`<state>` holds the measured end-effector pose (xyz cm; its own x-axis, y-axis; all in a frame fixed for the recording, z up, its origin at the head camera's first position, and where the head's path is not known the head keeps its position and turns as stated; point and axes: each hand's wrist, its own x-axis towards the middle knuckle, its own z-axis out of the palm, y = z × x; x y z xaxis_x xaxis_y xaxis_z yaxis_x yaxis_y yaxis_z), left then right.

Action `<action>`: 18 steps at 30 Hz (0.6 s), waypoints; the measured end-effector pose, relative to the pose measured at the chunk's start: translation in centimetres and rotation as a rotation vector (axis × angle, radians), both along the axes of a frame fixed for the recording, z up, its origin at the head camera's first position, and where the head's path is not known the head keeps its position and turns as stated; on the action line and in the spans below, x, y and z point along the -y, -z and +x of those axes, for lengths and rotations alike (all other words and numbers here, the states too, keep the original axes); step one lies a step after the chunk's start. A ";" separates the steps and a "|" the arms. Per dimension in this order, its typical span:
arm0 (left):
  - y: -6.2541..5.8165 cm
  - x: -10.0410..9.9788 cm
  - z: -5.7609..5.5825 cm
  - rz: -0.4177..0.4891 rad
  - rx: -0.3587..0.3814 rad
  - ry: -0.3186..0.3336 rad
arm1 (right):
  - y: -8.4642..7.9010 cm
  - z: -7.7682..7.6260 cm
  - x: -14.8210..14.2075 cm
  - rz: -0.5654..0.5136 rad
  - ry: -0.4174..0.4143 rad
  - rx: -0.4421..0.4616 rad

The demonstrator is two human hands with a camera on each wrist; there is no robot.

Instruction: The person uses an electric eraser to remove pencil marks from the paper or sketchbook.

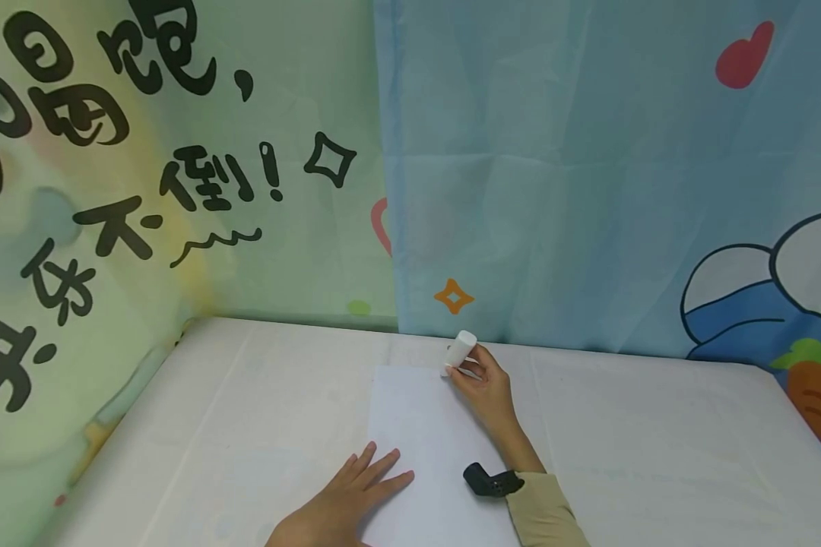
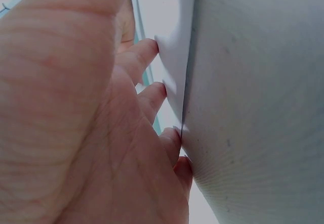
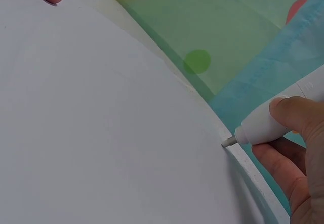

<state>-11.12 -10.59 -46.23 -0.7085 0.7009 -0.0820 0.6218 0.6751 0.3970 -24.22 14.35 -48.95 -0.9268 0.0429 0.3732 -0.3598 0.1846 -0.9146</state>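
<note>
A white sheet of paper (image 1: 417, 425) lies on the white-covered table. My left hand (image 1: 345, 494) rests over its left edge with the fingers spread; in the left wrist view the fingertips (image 2: 158, 90) touch the sheet. Near the sheet's far right corner, my right hand (image 1: 484, 386) pinches a thick white pen-shaped tool (image 3: 268, 122) between thumb and fingers. The tool is tilted, its narrow grey tip (image 3: 230, 141) pointing down at the paper close to the edge. A black wrist camera (image 1: 490, 482) sits on the right wrist.
The white tablecloth (image 1: 657, 441) spreads out on both sides of the sheet. Behind the table hangs a blue printed curtain (image 1: 554, 190), and a green printed curtain (image 1: 301, 258) covers the left side.
</note>
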 end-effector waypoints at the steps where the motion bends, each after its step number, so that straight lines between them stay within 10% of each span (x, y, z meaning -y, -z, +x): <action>1: 0.0 0.0 0.0 -0.002 0.000 0.001 | 0.0 0.0 0.0 0.002 0.000 0.000; 18: 0.2 -0.1 -0.3 -0.006 0.085 -0.023 | 0.3 -0.1 -0.1 0.040 0.010 0.001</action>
